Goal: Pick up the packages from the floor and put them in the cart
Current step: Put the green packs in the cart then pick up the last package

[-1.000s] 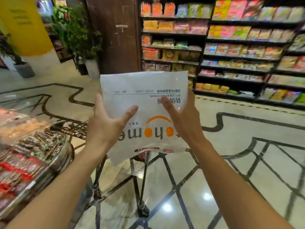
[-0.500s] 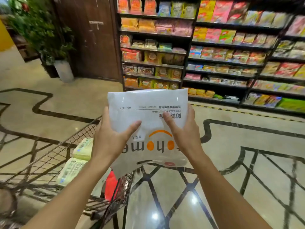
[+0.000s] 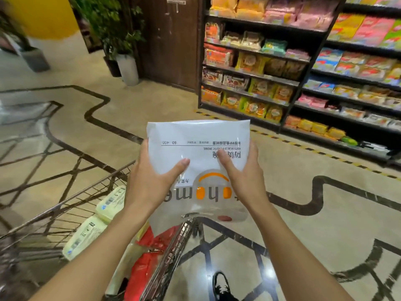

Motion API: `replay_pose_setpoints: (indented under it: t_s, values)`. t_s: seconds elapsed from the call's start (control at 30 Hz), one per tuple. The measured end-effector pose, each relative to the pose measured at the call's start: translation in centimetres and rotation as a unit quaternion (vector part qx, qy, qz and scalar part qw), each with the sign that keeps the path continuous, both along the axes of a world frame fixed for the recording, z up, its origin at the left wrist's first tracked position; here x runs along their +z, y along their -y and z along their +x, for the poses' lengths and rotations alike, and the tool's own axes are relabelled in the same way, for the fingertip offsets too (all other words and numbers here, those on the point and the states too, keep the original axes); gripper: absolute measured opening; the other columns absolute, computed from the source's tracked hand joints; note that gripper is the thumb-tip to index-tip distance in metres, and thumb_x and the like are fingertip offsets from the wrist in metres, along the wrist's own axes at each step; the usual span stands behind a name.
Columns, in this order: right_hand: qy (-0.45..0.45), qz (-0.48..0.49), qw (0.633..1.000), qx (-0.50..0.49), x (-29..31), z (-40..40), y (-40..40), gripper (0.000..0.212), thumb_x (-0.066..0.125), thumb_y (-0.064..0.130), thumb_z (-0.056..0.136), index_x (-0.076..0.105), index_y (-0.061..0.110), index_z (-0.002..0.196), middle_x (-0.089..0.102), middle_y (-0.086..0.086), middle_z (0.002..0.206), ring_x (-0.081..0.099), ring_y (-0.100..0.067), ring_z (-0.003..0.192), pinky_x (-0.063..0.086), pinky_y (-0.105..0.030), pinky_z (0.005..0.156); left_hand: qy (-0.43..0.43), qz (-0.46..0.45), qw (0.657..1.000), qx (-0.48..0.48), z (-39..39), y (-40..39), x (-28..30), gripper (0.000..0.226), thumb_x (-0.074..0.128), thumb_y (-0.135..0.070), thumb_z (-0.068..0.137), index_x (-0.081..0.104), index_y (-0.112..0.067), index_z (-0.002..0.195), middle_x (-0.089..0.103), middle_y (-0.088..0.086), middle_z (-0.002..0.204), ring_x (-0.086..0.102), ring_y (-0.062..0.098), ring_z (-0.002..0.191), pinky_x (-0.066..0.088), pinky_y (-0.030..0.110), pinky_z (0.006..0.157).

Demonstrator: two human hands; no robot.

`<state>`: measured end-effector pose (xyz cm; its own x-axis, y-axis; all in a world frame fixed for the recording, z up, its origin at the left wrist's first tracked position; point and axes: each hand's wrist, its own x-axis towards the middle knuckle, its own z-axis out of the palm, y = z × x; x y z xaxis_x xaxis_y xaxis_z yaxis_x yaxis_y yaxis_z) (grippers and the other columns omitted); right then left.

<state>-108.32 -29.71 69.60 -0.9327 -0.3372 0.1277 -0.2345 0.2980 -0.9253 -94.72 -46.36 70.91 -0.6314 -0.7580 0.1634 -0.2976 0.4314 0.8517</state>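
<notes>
I hold a white plastic package (image 3: 201, 135) with an orange logo and upside-down print in front of me, above the right rim of the wire shopping cart (image 3: 167, 263). My left hand (image 3: 149, 181) grips its left edge and my right hand (image 3: 243, 177) grips its right edge, thumbs on the front. Inside the cart lie two pale yellow packs (image 3: 86, 235) and a red package (image 3: 147, 268).
Black store shelves (image 3: 303, 83) full of snack bags stand ahead on the right. A brown door (image 3: 171, 44) and potted plants (image 3: 121, 35) are at the back. My black shoe (image 3: 220, 283) is on the glossy patterned floor beside the cart.
The view swung from a glass display counter on the left to the cart. The package came lower and now hangs over the cart's rim, still held in both hands.
</notes>
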Motion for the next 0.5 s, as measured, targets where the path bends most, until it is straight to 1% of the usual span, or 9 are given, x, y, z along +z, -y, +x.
replay_pose_setpoints:
  t_s: [0.1,0.17,0.2,0.27,0.33,0.37,0.43,0.47,0.5]
  values:
    - [0.018,0.019,0.998,0.056,-2.2,-4.7,2.9,0.059,0.067,0.074,0.083,0.034,0.056,0.129,0.068,0.018,0.121,0.066,-0.006,0.11,0.056,-0.038,0.091,0.02,0.02,0.998,0.048,-3.3,1.5,-2.1,0.078,0.075,-0.074,0.071,0.041,-0.046,0.137,0.062,-0.016,0.126,0.062,0.018,0.111,0.052,0.041,0.082]
    - [0.03,0.037,0.994,0.096,-3.6,-7.5,4.9,0.058,0.067,0.073,0.083,0.033,0.059,0.128,0.068,0.019,0.12,0.067,-0.006,0.11,0.056,-0.038,0.09,0.029,0.038,0.995,0.085,-5.0,2.4,-3.6,0.074,0.075,-0.072,0.072,0.043,-0.046,0.134,0.063,-0.018,0.124,0.062,0.018,0.112,0.046,0.037,0.078]
    - [0.039,0.046,0.991,0.117,-4.4,-8.7,5.9,0.06,0.066,0.075,0.082,0.033,0.059,0.129,0.068,0.019,0.121,0.067,-0.007,0.11,0.057,-0.04,0.091,0.038,0.046,0.992,0.109,-5.6,2.6,-4.3,0.077,0.075,-0.072,0.073,0.042,-0.045,0.137,0.063,-0.017,0.124,0.062,0.019,0.113,0.045,0.037,0.078]
    - [0.054,0.069,0.982,0.168,-6.0,-10.6,8.1,0.063,0.066,0.077,0.081,0.035,0.057,0.131,0.068,0.018,0.124,0.067,-0.008,0.112,0.057,-0.044,0.094,0.049,0.069,0.984,0.158,-6.1,3.0,-6.0,0.084,0.075,-0.072,0.073,0.039,-0.045,0.143,0.063,-0.014,0.128,0.061,0.02,0.116,0.046,0.037,0.082]
    - [0.066,0.094,0.969,0.219,-7.4,-11.7,10.3,0.063,0.066,0.077,0.08,0.038,0.053,0.131,0.067,0.017,0.124,0.067,-0.008,0.112,0.056,-0.045,0.095,0.053,0.098,0.972,0.205,-5.9,3.2,-7.8,0.089,0.074,-0.075,0.071,0.037,-0.045,0.146,0.063,-0.012,0.132,0.061,0.02,0.119,0.05,0.04,0.09]
    - [0.073,0.102,0.962,0.241,-8.1,-11.9,11.5,0.062,0.068,0.075,0.08,0.04,0.051,0.13,0.067,0.018,0.123,0.067,-0.008,0.111,0.056,-0.043,0.094,0.055,0.118,0.965,0.228,-5.6,3.4,-8.7,0.092,0.072,-0.078,0.069,0.037,-0.045,0.147,0.063,-0.012,0.133,0.061,0.02,0.12,0.052,0.042,0.094]
    - [0.084,0.114,0.947,0.287,-9.4,-11.8,13.8,0.064,0.071,0.068,0.083,0.044,0.046,0.136,0.065,0.024,0.12,0.065,-0.004,0.112,0.053,-0.034,0.09,0.05,0.16,0.947,0.273,-4.9,3.8,-10.2,0.098,0.071,-0.082,0.065,0.034,-0.048,0.149,0.063,-0.012,0.134,0.062,0.02,0.121,0.052,0.047,0.099]
    - [0.089,0.125,0.938,0.312,-9.9,-11.4,14.9,0.065,0.072,0.064,0.085,0.044,0.044,0.14,0.063,0.026,0.121,0.064,-0.004,0.112,0.051,-0.031,0.088,0.05,0.175,0.938,0.294,-4.4,4.1,-10.9,0.1,0.072,-0.081,0.066,0.031,-0.049,0.151,0.062,-0.011,0.138,0.061,0.021,0.123,0.051,0.047,0.101]
    - [0.093,0.138,0.928,0.334,-10.5,-11.1,16.0,0.067,0.073,0.062,0.086,0.044,0.042,0.143,0.062,0.025,0.123,0.063,-0.005,0.113,0.049,-0.031,0.089,0.052,0.189,0.929,0.314,-4.0,4.3,-11.6,0.101,0.075,-0.077,0.069,0.029,-0.048,0.154,0.06,-0.01,0.141,0.06,0.022,0.125,0.05,0.046,0.103]
